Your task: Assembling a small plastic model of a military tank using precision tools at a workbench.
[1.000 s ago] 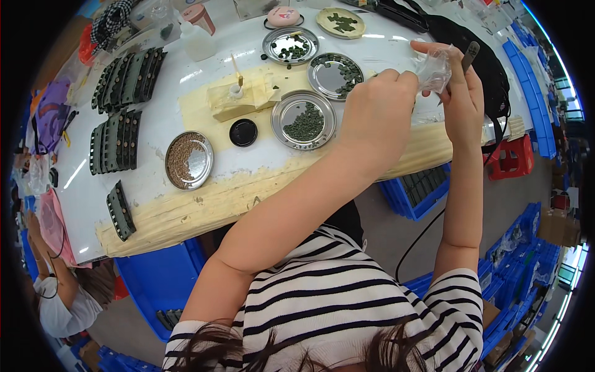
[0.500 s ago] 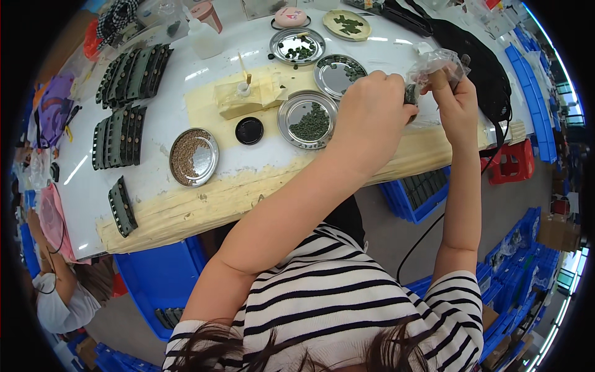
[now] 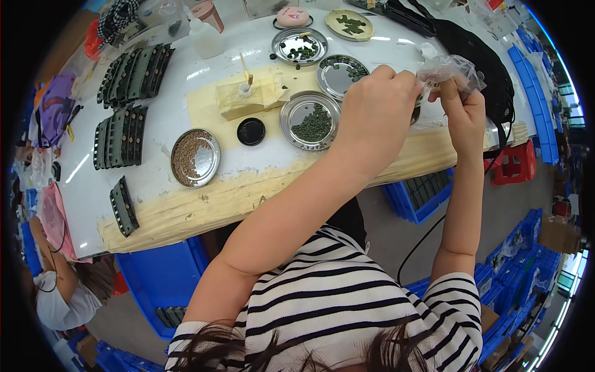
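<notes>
Two hands [image 3: 378,118] [image 3: 466,118] meet at a clear bag [image 3: 451,67] near the padded edge [image 3: 431,145].

No readable text; faint marks on pink case [image 3: 292,17], possibly print.

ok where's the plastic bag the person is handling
In the head view, the plastic bag is at the upper right, in the right hand, with the left hand to its left and the black bag beside it.
</notes>
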`<state>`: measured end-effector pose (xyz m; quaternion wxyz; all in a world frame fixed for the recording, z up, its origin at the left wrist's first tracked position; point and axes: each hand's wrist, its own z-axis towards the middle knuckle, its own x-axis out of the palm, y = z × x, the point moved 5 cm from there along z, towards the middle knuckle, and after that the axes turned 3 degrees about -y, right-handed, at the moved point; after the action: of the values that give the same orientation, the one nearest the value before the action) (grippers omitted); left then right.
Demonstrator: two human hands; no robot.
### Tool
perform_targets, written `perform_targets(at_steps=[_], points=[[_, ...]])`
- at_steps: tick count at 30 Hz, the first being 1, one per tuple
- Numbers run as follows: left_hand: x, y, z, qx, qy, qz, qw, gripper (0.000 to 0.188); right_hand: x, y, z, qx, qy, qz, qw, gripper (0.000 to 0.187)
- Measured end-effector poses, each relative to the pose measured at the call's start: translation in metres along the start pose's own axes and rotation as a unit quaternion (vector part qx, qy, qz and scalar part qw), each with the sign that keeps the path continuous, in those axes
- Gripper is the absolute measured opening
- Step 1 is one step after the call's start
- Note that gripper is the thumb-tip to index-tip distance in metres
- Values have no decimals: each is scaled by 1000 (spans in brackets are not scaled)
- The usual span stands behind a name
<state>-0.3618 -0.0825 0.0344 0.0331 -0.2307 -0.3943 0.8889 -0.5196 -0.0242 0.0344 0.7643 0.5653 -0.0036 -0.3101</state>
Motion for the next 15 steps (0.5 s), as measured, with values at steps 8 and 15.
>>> perform_targets(at_steps=[8,15], points=[[0,3,-3,-57,96,29,993,31,8,2,-1,-9,-40,2,999,28],[-2,3,-9,-59,112,37,991,36,5,-1,-3,16,-36,80,996,30]])
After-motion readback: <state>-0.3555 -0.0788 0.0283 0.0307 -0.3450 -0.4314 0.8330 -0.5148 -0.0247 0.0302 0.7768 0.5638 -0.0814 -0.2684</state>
